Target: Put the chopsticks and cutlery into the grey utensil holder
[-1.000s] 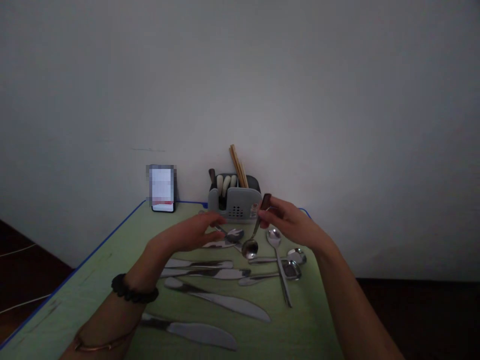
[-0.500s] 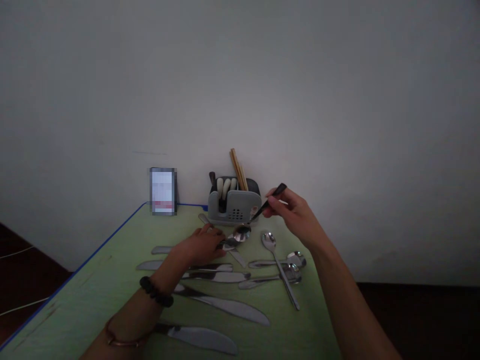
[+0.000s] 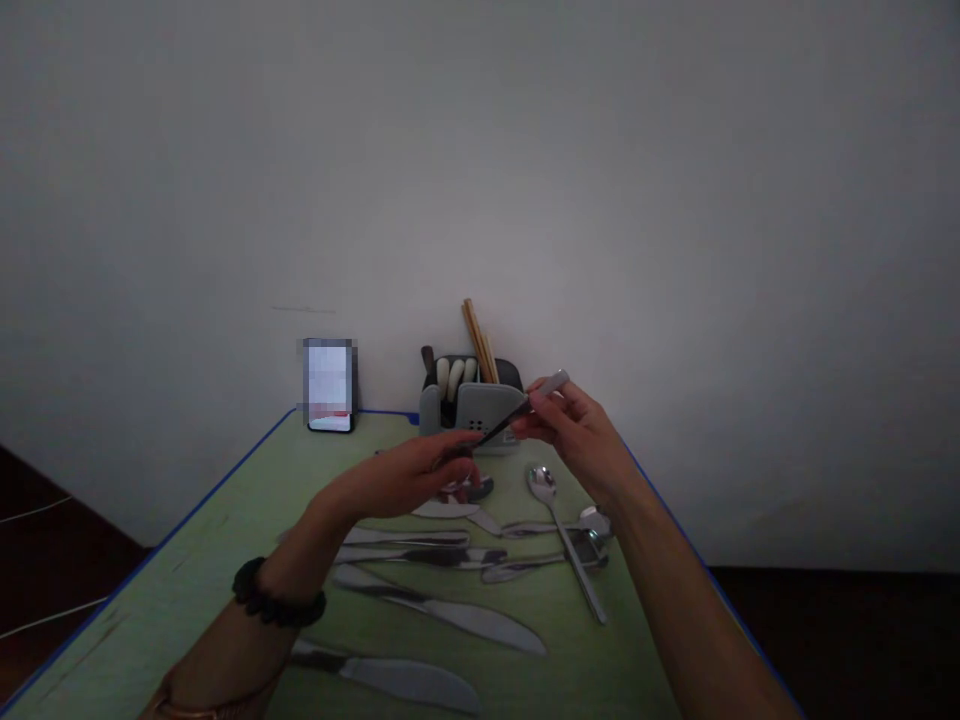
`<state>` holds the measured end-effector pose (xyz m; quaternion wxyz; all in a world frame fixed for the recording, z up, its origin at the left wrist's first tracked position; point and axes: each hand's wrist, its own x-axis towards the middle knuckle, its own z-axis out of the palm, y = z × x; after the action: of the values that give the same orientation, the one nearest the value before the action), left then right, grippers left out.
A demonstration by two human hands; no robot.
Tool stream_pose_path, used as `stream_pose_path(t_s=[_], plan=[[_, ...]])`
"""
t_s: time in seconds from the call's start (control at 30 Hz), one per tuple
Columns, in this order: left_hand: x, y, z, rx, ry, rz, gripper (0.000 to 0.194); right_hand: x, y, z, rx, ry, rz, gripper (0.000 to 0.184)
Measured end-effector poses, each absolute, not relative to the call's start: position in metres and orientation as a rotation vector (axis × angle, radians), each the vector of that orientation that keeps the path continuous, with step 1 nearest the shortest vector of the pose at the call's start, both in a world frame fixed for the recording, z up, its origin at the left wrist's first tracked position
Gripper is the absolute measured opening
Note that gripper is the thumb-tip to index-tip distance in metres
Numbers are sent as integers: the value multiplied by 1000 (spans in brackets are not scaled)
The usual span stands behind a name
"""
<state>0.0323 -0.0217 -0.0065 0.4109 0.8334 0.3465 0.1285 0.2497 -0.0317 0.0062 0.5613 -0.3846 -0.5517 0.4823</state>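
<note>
My right hand [image 3: 574, 430] pinches the handle of a metal spoon [image 3: 555, 382], held slantwise in front of the grey cutlery holder [image 3: 491, 407]. At the spoon's lower end, my left hand [image 3: 409, 470] has its fingers closed around the bowl, which they mostly hide. Below the left fingers, the dark rounded end of another utensil [image 3: 480, 488] shows on the table; its kind is partly hidden. To the right lies a long-handled spoon [image 3: 574, 555], crossing two more spoons. Several table knives [image 3: 480, 622] lie in front of and under my left arm.
White-handled cutlery [image 3: 456, 378] and wooden chopsticks [image 3: 478, 340] stand in the holder. A phone [image 3: 330, 385] leans upright against the wall at the back left. Blue edging [image 3: 217, 480] borders the green table [image 3: 247, 530].
My left hand has risen from the utensils on the table to the spoon's bowl end. The right hand has shifted slightly left, and the spoon's handle has turned.
</note>
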Motion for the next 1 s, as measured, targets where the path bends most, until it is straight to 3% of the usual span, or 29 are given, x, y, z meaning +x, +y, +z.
stream_pose_path(t_s=[0.13, 0.5, 0.63, 1.0], plan=[[37, -20, -8, 2071, 954, 335, 26, 250, -32, 4, -938, -1332, 1119, 30], [15, -12, 0, 2437, 1092, 644, 27, 271, -53, 28, -1320, -2151, 1092, 33], [16, -21, 11, 2488, 1101, 620, 23, 260, -60, 31, -1359, -2456, 821, 34], [24, -26, 10, 2301, 1062, 446, 46, 256, -55, 32, -1309, -2347, 372, 27]])
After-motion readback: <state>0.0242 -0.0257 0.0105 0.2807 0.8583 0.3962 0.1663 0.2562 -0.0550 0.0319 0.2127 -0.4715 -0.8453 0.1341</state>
